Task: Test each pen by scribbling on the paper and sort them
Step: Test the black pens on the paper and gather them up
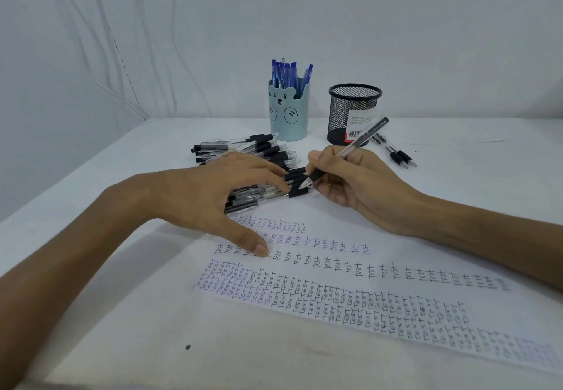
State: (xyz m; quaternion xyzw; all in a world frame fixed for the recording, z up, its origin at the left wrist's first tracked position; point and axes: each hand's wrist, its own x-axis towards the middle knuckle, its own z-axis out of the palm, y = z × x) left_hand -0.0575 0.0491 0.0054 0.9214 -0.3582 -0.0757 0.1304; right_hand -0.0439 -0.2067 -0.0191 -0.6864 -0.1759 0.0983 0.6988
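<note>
My right hand [350, 182] grips a clear pen with a black grip [362, 138], its tip pointing down-left just above the pile of black pens [262, 152]. My left hand [210, 188] lies spread over that pile, fingers apart, thumb resting on the paper [396, 252]. The white sheet is covered with rows of the word "test" in black and blue ink. A light blue bear cup [288, 115] holds several blue pens [289, 74]. A black mesh cup [353, 114] stands to its right, and I cannot see inside it.
Two black pens [396, 152] lie on the table right of the mesh cup. A white cloth covers the table and hangs behind it as a backdrop. A small dark speck [187, 346] sits near the front edge.
</note>
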